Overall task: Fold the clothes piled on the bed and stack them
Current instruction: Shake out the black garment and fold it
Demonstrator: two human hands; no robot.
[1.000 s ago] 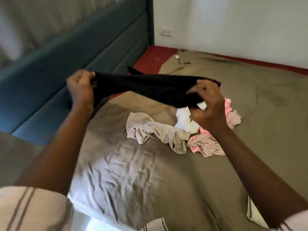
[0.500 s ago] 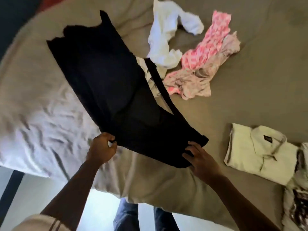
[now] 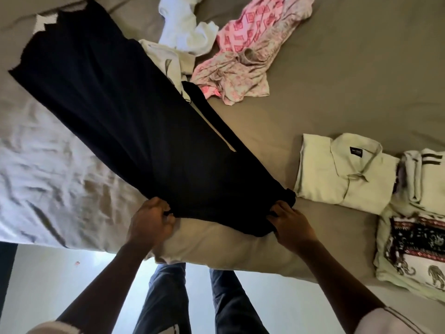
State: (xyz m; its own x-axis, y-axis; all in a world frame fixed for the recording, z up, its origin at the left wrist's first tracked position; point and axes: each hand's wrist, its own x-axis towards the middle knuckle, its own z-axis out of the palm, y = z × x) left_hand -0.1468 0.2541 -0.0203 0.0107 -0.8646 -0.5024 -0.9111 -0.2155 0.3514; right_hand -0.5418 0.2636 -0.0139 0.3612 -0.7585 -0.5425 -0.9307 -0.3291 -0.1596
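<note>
The long black cloth garment (image 3: 120, 112) looks soft and limp; left hand (image 3: 150, 219) and right hand (image 3: 292, 225) fingers pinch its six-o'clock corners, sensibly.

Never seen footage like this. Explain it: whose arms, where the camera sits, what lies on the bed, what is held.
No machine: these are a person's two bare hands. The camera is worn on the head and looks down, so the arms enter from below. The left hand and right hand each have a grip on the near edge of a black garment spread over the bed. Beyond it lie unfolded clothes: a white piece, a pink patterned piece, a cream piece partly under the black. At the right sit folded ones: a pale collared shirt and a printed top.
</note>
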